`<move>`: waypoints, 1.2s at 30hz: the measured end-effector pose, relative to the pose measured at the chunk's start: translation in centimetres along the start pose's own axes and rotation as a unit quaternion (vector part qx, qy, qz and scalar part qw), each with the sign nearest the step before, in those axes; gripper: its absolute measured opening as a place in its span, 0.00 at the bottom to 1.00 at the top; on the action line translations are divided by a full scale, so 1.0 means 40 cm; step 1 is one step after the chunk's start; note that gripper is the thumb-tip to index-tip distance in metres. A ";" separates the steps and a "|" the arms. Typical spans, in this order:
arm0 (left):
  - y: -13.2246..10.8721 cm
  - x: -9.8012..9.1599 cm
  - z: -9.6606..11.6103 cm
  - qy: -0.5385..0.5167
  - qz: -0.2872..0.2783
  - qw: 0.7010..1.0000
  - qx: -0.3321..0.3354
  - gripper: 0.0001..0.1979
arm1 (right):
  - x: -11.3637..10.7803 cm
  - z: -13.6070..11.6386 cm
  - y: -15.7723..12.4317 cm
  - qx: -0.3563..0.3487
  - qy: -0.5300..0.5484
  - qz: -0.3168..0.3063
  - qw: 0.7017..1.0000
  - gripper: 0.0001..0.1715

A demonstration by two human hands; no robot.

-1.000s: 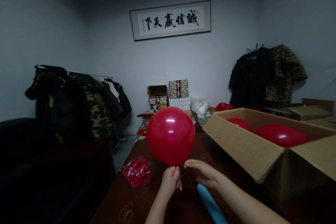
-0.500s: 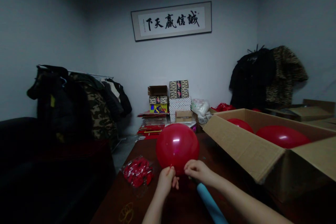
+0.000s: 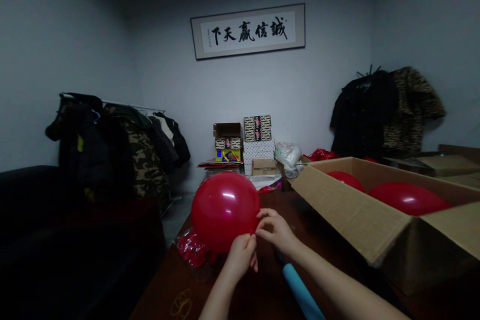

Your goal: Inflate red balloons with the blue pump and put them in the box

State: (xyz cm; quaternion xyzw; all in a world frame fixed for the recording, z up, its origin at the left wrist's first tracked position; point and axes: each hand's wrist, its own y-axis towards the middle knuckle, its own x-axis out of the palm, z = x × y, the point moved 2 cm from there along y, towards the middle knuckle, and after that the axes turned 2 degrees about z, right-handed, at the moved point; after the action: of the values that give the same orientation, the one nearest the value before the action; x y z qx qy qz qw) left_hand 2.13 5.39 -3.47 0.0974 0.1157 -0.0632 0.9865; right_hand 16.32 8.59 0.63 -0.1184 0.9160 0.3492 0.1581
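A round, inflated red latex balloon (image 3: pixel 225 212) hangs in front of me above the dark wooden table (image 3: pixel 168 280). My left hand (image 3: pixel 240 256) grips it low on its right side, where the neck is hidden by my fingers. My right hand (image 3: pixel 274 231) pinches at the balloon's right edge, its fingertips touching the rubber. Below my hands, a blue hand pump (image 3: pixel 300 291) lies on the table. A clear bag of red uninflated balloons (image 3: pixel 192 250) sits partly behind the balloon, and rubber bands (image 3: pixel 180 304) lie near the table's front edge.
An open cardboard box (image 3: pixel 348 215) at the right holds inflated red balloons (image 3: pixel 408 198). Stacked boxes (image 3: pixel 257 142) and a white plastic bag (image 3: pixel 288 156) stand at the table's far end. Dark sofa (image 3: pixel 45 210) lies left; hanging clothes (image 3: pixel 127 150) stand beyond it.
The balloon has swung left and now covers part of the clear bag. My hands have drawn closer together and risen slightly, and the whole view has shifted a little.
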 end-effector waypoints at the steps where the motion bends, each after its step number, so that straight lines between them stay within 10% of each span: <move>1: -0.005 -0.006 0.005 0.006 -0.008 1.000 0.004 0.19 | 0.005 -0.002 0.006 -0.002 -0.003 -0.001 1.000 0.05; 21: -0.024 -0.023 0.001 0.026 0.016 0.999 0.017 0.19 | 0.031 0.004 0.009 0.031 -0.002 -0.021 0.999 0.07; 36: -0.024 -0.013 0.031 -0.042 -0.019 0.998 -0.033 0.22 | -0.034 -0.091 0.005 -0.093 -0.033 -0.151 0.984 0.07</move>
State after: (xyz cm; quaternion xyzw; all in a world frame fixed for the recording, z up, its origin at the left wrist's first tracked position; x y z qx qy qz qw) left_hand 1.74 4.27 -2.33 0.0595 0.0782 -0.0820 0.9918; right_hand 16.74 6.44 3.82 -0.2577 0.8454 0.4088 0.2275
